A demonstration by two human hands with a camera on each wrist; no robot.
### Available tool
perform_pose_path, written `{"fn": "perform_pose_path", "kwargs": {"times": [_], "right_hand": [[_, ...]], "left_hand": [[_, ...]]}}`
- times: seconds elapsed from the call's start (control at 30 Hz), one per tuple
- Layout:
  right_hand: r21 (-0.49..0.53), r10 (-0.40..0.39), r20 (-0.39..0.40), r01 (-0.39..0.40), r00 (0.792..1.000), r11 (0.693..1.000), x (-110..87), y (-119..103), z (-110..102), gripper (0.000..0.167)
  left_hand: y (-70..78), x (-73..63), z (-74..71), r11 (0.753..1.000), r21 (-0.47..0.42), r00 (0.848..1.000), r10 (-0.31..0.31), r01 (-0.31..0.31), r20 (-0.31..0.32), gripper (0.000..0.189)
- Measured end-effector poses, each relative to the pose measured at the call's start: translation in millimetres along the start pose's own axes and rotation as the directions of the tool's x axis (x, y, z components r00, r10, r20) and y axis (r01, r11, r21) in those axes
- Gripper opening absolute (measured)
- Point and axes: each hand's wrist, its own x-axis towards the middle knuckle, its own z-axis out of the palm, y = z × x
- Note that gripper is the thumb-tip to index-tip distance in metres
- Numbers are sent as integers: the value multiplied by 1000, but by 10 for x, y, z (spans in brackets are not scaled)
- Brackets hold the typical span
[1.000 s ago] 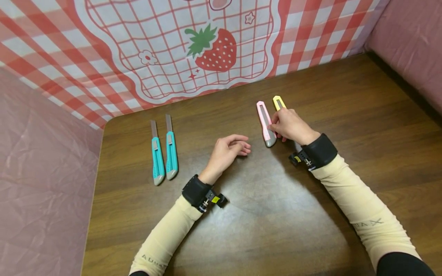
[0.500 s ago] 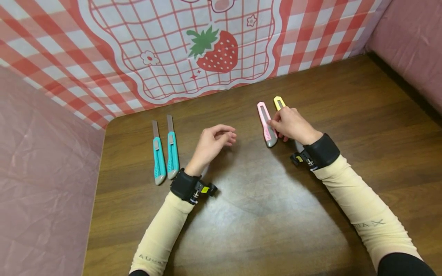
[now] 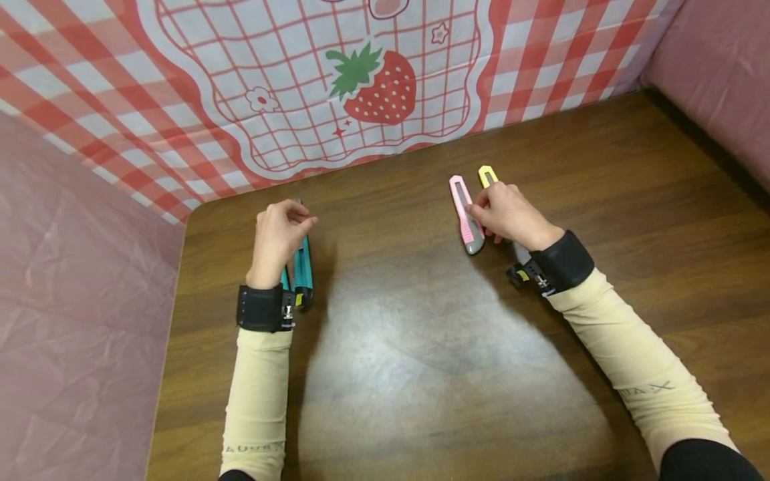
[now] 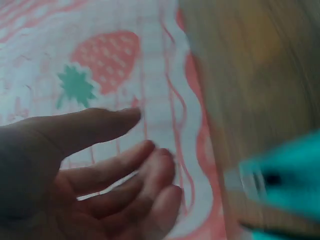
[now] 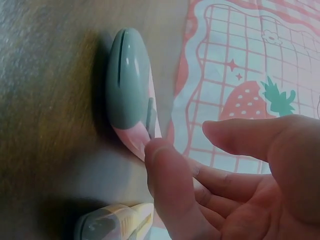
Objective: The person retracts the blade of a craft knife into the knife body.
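Observation:
My left hand (image 3: 275, 240) hovers over two teal utility knives at the left of the table. It hides most of the left teal knife (image 3: 285, 279) and part of the right teal knife (image 3: 303, 270). In the left wrist view its loosely bent fingers hold nothing, with a blurred teal knife (image 4: 295, 170) off to the right. My right hand (image 3: 510, 215) is over a pink utility knife (image 3: 464, 224) and a yellow utility knife (image 3: 486, 175), covering much of the yellow one. The right wrist view shows thumb and fingers apart, an index fingertip close to the pink knife (image 5: 132, 85); contact is unclear.
A wooden table (image 3: 385, 401) lies under everything. Behind its far edge hangs a red-and-white checked cloth (image 3: 385, 140) with a strawberry print. Pink fabric (image 3: 78, 334) borders the left side, and more pink fabric (image 3: 716, 93) the right.
My left hand has swung left, from the middle of the table to above the teal utility knives. The right hand has stayed nearly still by the pink and yellow ones.

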Motion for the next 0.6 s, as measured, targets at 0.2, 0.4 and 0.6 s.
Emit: {"fn": "perform_pose_path", "kwargs": {"times": [0.2,0.4,0.6], "right_hand": [[-17,-1,-8,1,1000,1000,-4,-15,2,28],[-19,2,2,-1,1000,1000,-17,-24,-4,27],[-32,-7,4,7,1000,999,-28,-33,0,26]], "left_hand": [[-146,0,-8,973,215,993,-101,86,61,19],[-197,4,59,946,301,988,-143,119,57,37],[-191,12,93,928,342,979,-185,146,84,29]]}}
